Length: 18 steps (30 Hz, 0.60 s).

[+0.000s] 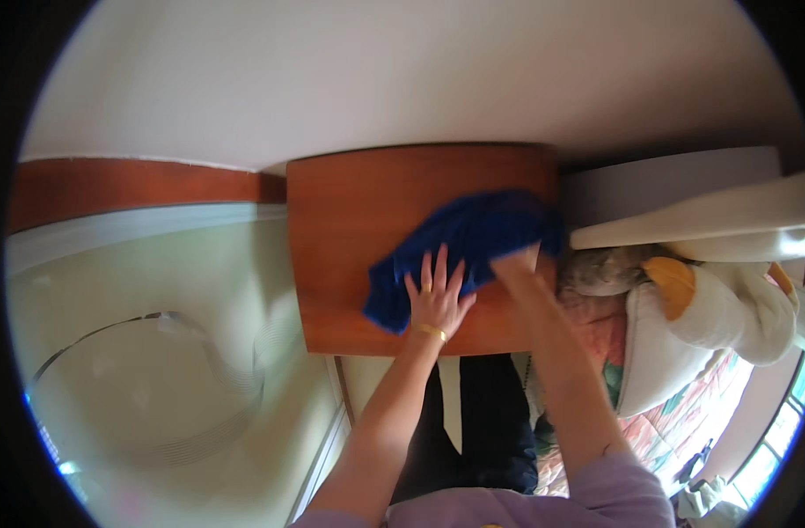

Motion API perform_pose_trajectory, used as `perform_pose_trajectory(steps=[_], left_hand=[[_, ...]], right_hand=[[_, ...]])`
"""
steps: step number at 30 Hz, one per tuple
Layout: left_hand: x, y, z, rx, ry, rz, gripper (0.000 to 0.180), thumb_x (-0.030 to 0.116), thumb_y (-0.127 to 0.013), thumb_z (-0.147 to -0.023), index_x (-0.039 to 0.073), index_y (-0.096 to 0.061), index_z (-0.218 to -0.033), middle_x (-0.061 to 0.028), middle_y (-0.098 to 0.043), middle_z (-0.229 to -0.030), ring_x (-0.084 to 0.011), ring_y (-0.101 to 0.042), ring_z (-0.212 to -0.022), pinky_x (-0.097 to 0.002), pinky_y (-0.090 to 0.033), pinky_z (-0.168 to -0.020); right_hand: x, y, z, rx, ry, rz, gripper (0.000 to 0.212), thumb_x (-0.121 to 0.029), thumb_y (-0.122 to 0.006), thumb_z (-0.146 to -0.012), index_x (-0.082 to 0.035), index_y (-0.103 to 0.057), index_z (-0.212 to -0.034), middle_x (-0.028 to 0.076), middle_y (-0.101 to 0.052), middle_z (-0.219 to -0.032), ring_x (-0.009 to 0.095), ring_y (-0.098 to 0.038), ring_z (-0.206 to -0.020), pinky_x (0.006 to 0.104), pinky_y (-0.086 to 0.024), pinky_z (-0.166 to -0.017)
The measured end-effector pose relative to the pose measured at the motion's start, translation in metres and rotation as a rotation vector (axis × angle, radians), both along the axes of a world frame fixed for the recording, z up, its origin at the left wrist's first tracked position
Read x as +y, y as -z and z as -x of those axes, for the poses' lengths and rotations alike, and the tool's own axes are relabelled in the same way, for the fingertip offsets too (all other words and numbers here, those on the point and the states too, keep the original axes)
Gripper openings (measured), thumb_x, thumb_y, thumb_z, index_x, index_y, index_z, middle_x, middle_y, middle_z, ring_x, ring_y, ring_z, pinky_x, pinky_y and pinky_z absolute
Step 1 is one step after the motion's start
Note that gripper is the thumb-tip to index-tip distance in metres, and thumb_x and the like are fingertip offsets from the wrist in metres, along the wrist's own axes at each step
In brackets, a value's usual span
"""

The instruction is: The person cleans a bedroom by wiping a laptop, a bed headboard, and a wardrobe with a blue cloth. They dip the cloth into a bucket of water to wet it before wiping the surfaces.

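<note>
A dark blue cloth [473,231] lies spread and rumpled over the reddish-brown wooden tabletop [350,211]. My left hand [438,304] rests on its near left part, fingers spread, with a ring and a gold bracelet showing. Toward the right side of the table, my right hand [515,263] is closed on the cloth's near right edge. Folds cover most of its fingers, and it is slightly blurred.
A pale wall [376,70] stands behind the table. On the left is a light green panel [156,352] with a curved line pattern. To the right, a bed with a patterned quilt [649,440] carries a white plush toy [728,304] with yellow parts.
</note>
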<state>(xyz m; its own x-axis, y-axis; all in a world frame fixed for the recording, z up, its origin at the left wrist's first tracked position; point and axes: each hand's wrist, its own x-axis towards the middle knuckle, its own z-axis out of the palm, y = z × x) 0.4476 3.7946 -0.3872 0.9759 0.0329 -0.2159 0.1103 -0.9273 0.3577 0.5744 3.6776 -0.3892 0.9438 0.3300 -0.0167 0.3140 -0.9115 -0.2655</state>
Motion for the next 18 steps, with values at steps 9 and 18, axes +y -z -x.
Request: perform_pose_trajectory(steps=[9, 18], left_hand=[[0.220, 0.019, 0.039, -0.332, -0.314, -0.235, 0.043, 0.010, -0.061, -0.071, 0.008, -0.051, -0.113, -0.0160, -0.044, -0.125, -0.0356, -0.048, -0.103, -0.0430, -0.041, -0.083], [0.181, 0.028, 0.057, -0.281, -0.453, -0.262, 0.038, 0.010, -0.061, -0.071, 0.007, -0.051, -0.107, -0.0233, -0.045, -0.120, -0.0382, -0.049, -0.086, -0.0449, -0.039, -0.080]], right_hand=[[0.268, 0.017, 0.018, 0.202, -0.544, -0.101, 0.062, -0.053, -0.034, -0.083, -0.018, -0.033, -0.134, 0.004, -0.028, -0.141, 0.028, -0.019, -0.131, 0.0570, -0.010, -0.102], [0.288, 0.017, 0.014, 0.193, -0.589, 0.107, 0.048, -0.040, -0.045, -0.079, -0.006, -0.060, -0.109, 0.012, -0.051, -0.122, 0.028, -0.040, -0.118, 0.0467, -0.016, -0.103]])
